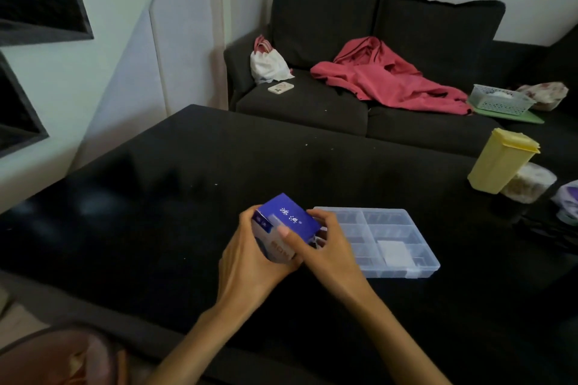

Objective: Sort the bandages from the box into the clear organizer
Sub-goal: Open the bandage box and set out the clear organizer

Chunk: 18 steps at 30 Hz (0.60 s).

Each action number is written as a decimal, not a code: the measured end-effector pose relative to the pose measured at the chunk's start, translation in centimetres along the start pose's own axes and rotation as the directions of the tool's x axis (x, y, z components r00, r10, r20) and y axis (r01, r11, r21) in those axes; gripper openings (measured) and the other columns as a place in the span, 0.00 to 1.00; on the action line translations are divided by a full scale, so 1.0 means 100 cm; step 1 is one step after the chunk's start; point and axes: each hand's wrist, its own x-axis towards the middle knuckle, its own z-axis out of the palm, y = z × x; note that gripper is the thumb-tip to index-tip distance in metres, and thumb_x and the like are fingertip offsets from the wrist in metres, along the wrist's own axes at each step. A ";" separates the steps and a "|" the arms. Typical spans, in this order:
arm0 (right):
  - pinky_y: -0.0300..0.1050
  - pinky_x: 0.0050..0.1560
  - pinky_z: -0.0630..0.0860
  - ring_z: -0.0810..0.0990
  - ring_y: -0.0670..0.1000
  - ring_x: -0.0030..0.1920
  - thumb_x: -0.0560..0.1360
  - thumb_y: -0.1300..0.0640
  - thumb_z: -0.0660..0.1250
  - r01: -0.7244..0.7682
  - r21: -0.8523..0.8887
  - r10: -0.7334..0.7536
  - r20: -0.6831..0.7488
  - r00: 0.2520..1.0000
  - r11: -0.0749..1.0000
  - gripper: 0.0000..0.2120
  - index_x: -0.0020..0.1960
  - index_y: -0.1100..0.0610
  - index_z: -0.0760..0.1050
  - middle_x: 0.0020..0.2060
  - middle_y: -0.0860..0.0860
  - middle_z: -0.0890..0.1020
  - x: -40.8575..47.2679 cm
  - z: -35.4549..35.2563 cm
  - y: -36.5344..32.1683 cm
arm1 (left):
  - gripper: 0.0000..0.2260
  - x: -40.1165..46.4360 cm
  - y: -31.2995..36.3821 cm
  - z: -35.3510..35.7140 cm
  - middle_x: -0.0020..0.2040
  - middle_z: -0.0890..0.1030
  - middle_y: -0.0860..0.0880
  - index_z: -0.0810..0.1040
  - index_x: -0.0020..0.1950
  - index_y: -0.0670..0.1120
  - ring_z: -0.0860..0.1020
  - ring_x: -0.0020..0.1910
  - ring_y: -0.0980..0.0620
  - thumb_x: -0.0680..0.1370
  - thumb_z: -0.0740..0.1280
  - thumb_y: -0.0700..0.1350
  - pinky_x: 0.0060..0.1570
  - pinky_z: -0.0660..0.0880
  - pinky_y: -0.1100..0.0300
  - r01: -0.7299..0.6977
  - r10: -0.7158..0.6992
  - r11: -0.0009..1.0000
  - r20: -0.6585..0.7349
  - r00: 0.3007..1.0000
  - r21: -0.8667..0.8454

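A blue and white bandage box (289,220) is held just above the black table (187,197), tilted, between both hands. My left hand (250,262) wraps its left and lower side, thumb across the front. My right hand (328,247) grips its right end with the fingers curled over it. Just right of the box lies the clear organizer (387,241), flat on the table with its divided compartments visible. A white flat piece (393,251) shows in one near-right compartment. No loose bandages show.
A yellow lidded container (500,166) and a round jar (528,183) stand at the table's right edge. Behind the table a dark sofa (344,103) carries a red garment (384,75), a white bag (269,64), a phone (281,87) and a mesh basket (500,100).
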 end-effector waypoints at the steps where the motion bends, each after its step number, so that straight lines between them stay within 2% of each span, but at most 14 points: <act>1: 0.33 0.42 0.73 0.73 0.39 0.48 0.67 0.38 0.66 -0.009 0.024 0.008 0.029 1.000 1.000 0.25 0.60 0.45 0.65 0.49 0.38 0.71 0.000 -0.006 -0.003 | 0.40 0.002 -0.001 -0.003 0.50 0.66 0.64 0.60 0.63 0.60 0.67 0.53 0.63 0.59 0.81 0.51 0.46 0.64 0.72 -0.036 0.035 0.999 0.022 0.999 0.024; 3: 0.32 0.41 0.71 0.74 0.39 0.49 0.67 0.36 0.62 -0.015 0.026 0.014 0.064 0.998 1.000 0.21 0.56 0.44 0.69 0.51 0.41 0.74 0.005 -0.019 -0.005 | 0.40 0.007 0.000 -0.012 0.52 0.63 0.63 0.58 0.61 0.61 0.65 0.57 0.62 0.59 0.81 0.50 0.48 0.61 0.74 -0.115 0.110 0.990 0.070 0.992 0.077; 5: 0.33 0.43 0.72 0.75 0.40 0.51 0.69 0.41 0.65 0.001 -0.026 0.002 0.096 0.995 1.000 0.15 0.55 0.42 0.71 0.54 0.42 0.76 0.010 -0.028 -0.003 | 0.40 0.010 0.004 -0.021 0.55 0.59 0.61 0.56 0.62 0.61 0.61 0.58 0.62 0.61 0.80 0.49 0.49 0.58 0.74 -0.176 0.158 0.971 0.115 0.981 0.163; 7: 0.35 0.46 0.74 0.76 0.41 0.52 0.71 0.47 0.68 0.035 -0.068 -0.026 0.127 0.992 0.997 0.17 0.58 0.43 0.70 0.54 0.41 0.75 0.011 -0.029 -0.001 | 0.41 0.009 0.008 -0.027 0.56 0.59 0.61 0.58 0.68 0.59 0.59 0.56 0.64 0.63 0.79 0.51 0.52 0.58 0.69 -0.237 0.200 0.937 0.160 0.967 0.258; 11: 0.39 0.49 0.76 0.76 0.44 0.54 0.71 0.48 0.69 0.086 -0.100 -0.077 0.096 0.992 0.991 0.23 0.63 0.45 0.68 0.53 0.41 0.75 0.010 -0.025 0.000 | 0.43 0.009 0.012 -0.029 0.63 0.66 0.57 0.60 0.72 0.54 0.60 0.57 0.66 0.63 0.78 0.53 0.55 0.60 0.67 -0.355 0.307 0.877 0.192 0.932 0.323; 14: 0.38 0.48 0.77 0.77 0.46 0.54 0.69 0.49 0.71 0.082 -0.085 -0.073 0.097 0.993 0.993 0.22 0.60 0.44 0.68 0.55 0.44 0.76 0.012 -0.026 0.002 | 0.41 0.011 0.011 -0.030 0.66 0.69 0.54 0.63 0.72 0.53 0.66 0.62 0.61 0.64 0.77 0.55 0.61 0.64 0.62 -0.396 0.345 0.855 0.202 0.916 0.334; 16: 0.40 0.51 0.77 0.78 0.46 0.54 0.69 0.52 0.72 0.073 -0.100 -0.061 0.119 0.991 0.992 0.22 0.59 0.44 0.67 0.57 0.47 0.77 0.012 -0.027 0.004 | 0.38 0.010 0.011 -0.029 0.64 0.73 0.52 0.67 0.70 0.51 0.69 0.62 0.55 0.64 0.74 0.60 0.63 0.68 0.55 -0.494 0.442 0.768 0.221 0.869 0.407; 18: 0.45 0.56 0.77 0.77 0.47 0.56 0.69 0.53 0.73 0.059 -0.173 -0.034 0.140 0.990 0.983 0.26 0.62 0.46 0.65 0.60 0.49 0.76 0.010 -0.026 0.005 | 0.38 0.010 0.008 -0.027 0.61 0.75 0.51 0.69 0.68 0.49 0.72 0.60 0.53 0.62 0.73 0.61 0.62 0.69 0.52 -0.570 0.509 0.672 0.263 0.819 0.473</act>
